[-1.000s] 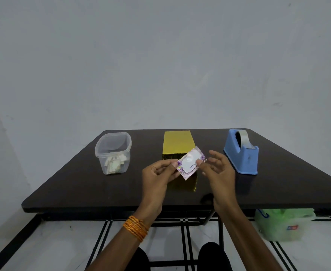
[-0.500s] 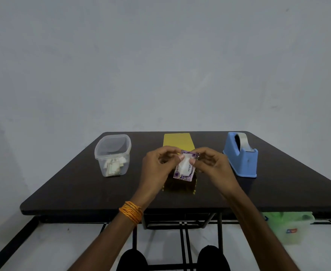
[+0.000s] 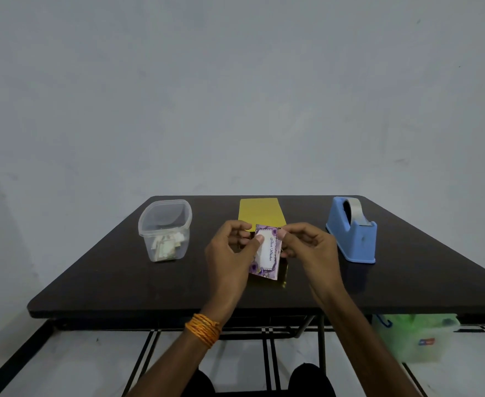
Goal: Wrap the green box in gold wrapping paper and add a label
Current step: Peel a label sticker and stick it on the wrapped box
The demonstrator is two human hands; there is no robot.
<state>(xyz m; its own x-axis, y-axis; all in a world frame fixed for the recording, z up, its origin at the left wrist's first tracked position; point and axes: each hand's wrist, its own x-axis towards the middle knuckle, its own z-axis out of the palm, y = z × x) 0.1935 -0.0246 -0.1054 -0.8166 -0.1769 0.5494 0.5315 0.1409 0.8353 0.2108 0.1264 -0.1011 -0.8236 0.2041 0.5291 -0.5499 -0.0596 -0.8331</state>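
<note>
bare forearms (image 3: 358, 333), stack of orange thread bands (image 3: 203, 329) round the left wrist, dark trousers (image 3: 311, 381) at the knees

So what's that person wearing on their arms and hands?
Both arms are bare, and no sleeves show. The left hand has a stack of thin orange bands round its wrist. The right hand and its wrist wear nothing.

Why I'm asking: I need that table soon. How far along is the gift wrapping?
Done: the box on the table shows only gold paper. In hand: the left hand and right hand both pinch the label, held in front of the box, not on it. Left: fixing the label onto the box. The tape dispenser sits untouched at the right.
</note>
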